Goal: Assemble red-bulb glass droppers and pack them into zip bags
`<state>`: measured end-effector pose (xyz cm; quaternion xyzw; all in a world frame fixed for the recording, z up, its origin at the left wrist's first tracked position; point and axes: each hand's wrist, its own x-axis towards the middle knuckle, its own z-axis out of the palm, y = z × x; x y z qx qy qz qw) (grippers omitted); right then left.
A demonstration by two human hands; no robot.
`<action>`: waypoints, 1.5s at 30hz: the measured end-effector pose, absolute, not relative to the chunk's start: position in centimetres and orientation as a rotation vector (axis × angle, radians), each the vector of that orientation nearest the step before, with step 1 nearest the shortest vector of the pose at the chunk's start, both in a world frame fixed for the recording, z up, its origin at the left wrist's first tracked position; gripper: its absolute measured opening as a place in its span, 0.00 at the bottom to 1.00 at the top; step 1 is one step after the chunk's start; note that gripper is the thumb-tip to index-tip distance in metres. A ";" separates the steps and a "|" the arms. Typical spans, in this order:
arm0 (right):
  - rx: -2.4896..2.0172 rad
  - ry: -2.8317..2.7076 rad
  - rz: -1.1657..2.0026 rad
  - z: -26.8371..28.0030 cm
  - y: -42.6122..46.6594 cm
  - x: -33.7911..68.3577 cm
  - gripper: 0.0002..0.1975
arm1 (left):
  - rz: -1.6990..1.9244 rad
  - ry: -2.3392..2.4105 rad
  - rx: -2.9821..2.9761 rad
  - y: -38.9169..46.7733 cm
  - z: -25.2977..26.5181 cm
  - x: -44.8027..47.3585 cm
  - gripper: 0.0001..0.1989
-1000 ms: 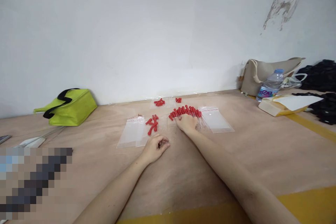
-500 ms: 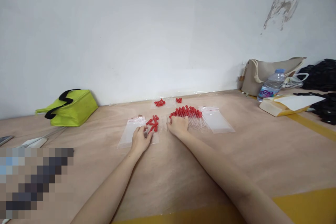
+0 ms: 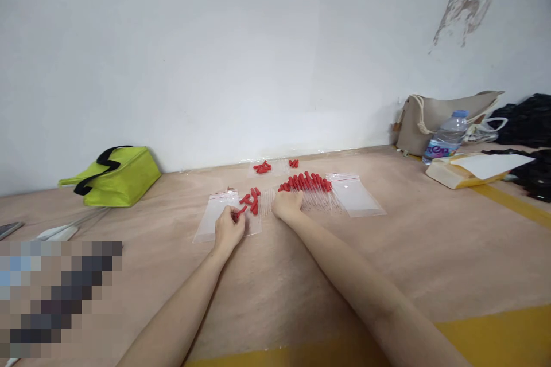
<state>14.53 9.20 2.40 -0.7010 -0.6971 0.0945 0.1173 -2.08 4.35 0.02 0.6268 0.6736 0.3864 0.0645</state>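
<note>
My left hand (image 3: 229, 231) pinches a red rubber bulb (image 3: 241, 211) between thumb and fingers, just above a clear plastic bag. Several loose red bulbs (image 3: 255, 205) lie right beside it. My right hand (image 3: 287, 205) is closed, its fingers curled at the left end of a row of droppers (image 3: 321, 184) with red bulbs and thin clear stems. Whatever sits in those fingers is hidden. Thin clear tubes (image 3: 267, 202) without bulbs lie side by side between the two hands.
Flat zip bags lie left (image 3: 206, 223) and right (image 3: 359, 198) of the parts. Further back are two small groups of red bulbs (image 3: 262, 167). A lime-green bag (image 3: 124, 178) stands at left; a water bottle (image 3: 445, 137) and beige bag (image 3: 430, 117) stand at right.
My left hand has picked a red bulb off the loose ones and drawn slightly back with it. The right hand has shifted a little left.
</note>
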 end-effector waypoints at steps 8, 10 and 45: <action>-1.469 -2.041 0.238 2.2 4.5 21.1 0.10 | 1.317 1.667 2.080 4.1 -0.1 -0.9 0.13; -1.298 -2.024 0.244 1.1 3.4 23.4 0.08 | 1.245 1.537 2.137 3.3 -0.1 0.4 0.12; -1.009 -2.325 0.075 -0.6 -0.3 25.2 0.10 | 0.798 1.042 2.345 -0.9 0.8 3.4 0.11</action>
